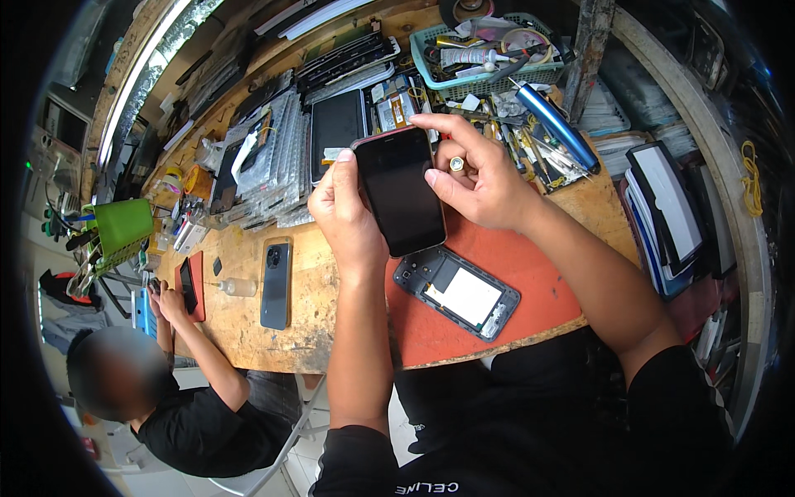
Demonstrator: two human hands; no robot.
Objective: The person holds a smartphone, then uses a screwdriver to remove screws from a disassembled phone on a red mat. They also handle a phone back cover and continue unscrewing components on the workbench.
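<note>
My left hand (348, 207) grips a black smartphone (396, 195) along its left side, thumb near the top corner. My right hand (476, 182) holds the same phone from the right, index finger at the top edge and thumb against the screen's right side; a small round metallic piece (456, 164) shows among its curled fingers. The screen is dark. Below, an opened phone housing (439, 277) with a white label lies on a red mat (538, 290). Left of my arm, another phone (276, 283) lies on the wooden bench (323, 323).
A co-worker (190, 414) at the left handles items near a red pad. A small bottle (240, 287), stacked bubble-wrapped parts (277, 157), a teal basket (489, 58), scattered tools with a blue cylinder (556, 128), and a green holder (124, 232) crowd the bench.
</note>
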